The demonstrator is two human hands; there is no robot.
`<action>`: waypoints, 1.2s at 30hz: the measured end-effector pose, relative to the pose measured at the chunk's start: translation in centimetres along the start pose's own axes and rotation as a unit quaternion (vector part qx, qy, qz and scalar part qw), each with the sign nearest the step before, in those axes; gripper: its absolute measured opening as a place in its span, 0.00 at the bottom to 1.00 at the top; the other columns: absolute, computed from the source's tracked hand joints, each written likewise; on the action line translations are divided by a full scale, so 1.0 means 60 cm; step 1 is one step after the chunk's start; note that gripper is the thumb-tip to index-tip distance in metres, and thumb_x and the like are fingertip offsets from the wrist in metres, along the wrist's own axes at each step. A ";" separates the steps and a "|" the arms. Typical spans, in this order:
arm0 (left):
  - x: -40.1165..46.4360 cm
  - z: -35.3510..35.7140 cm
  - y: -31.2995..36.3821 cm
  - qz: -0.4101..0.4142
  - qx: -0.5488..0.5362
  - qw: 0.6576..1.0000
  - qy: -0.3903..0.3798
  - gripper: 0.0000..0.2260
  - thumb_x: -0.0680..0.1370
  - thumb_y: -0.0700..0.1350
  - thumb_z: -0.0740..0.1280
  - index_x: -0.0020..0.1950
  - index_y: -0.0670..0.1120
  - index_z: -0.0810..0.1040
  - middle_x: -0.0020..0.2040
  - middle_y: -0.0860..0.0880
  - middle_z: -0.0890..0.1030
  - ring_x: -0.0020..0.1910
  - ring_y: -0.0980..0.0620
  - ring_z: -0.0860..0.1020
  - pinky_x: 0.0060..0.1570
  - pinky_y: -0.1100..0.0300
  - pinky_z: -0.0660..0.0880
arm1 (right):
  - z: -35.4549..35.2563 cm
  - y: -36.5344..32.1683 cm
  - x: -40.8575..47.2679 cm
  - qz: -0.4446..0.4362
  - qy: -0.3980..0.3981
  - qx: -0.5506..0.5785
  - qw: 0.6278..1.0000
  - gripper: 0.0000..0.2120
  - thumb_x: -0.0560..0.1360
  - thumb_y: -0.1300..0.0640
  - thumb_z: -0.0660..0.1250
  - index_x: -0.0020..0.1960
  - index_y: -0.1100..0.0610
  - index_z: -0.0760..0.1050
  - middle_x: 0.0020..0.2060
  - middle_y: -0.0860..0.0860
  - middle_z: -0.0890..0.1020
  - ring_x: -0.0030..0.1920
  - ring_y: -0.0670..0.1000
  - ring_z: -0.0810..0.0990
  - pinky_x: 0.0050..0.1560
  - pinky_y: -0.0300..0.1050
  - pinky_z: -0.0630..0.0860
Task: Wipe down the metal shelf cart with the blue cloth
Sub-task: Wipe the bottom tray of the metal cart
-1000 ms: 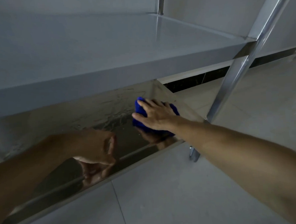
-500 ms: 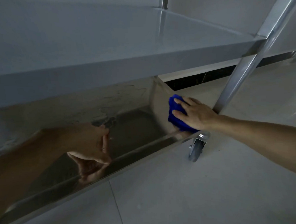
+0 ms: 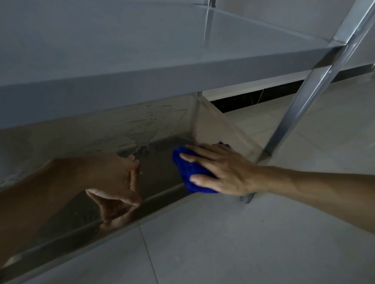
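Step in hand: wiping the lower shelf (image 3: 161, 165) of the metal shelf cart (image 3: 179, 81). The right hand (image 3: 221, 169) lies flat on the blue cloth (image 3: 189, 171), fingers spread and straight, pressing it onto the shelf surface at the right end, just beside the side wall and against the front lip. No pinch is applied; the cloth is held by downward pressure only. The left hand (image 3: 115, 178) rests on the same shelf to the left of the cloth, apart from it, fingers loosely curled with the tips touching the front lip; it holds nothing, and its reflection shows in the steel below it.

The back part of the lower shelf carries pale, patchy residue, so the task is judged incomplete. The next move calls for drawing the cloth leftward and back over that patch under steady pressure, with the left hand shifted out of the path.

Count: one cloth, two hands, two shelves in view (upper shelf (image 3: 112, 48) and lower), two upright posts visible, near post (image 3: 310, 92) foremost. The tiled floor (image 3: 231, 248) lies beneath.
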State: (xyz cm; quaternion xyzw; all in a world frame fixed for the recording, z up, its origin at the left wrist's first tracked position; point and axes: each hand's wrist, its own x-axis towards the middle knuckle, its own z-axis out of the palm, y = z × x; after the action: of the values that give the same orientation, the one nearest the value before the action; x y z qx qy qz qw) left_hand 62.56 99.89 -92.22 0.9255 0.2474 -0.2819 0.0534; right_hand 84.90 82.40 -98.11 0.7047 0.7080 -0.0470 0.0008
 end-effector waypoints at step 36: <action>0.005 0.005 -0.008 0.020 -0.048 0.999 0.008 0.21 0.70 0.64 0.71 0.55 0.53 0.73 0.45 0.53 0.79 0.44 0.55 0.78 0.42 0.61 0.73 | 0.009 -0.048 0.151 0.167 0.029 0.033 0.985 0.36 0.78 0.31 0.42 0.80 0.48 0.49 0.80 0.50 0.55 0.78 0.58 0.54 0.75 0.61 0.51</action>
State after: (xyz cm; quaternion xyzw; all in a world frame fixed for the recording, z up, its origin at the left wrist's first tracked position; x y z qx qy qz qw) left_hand 62.37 100.35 -92.63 0.9288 0.2425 -0.2613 0.1013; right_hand 81.90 91.39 -99.07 0.8137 0.5782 -0.0490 -0.0356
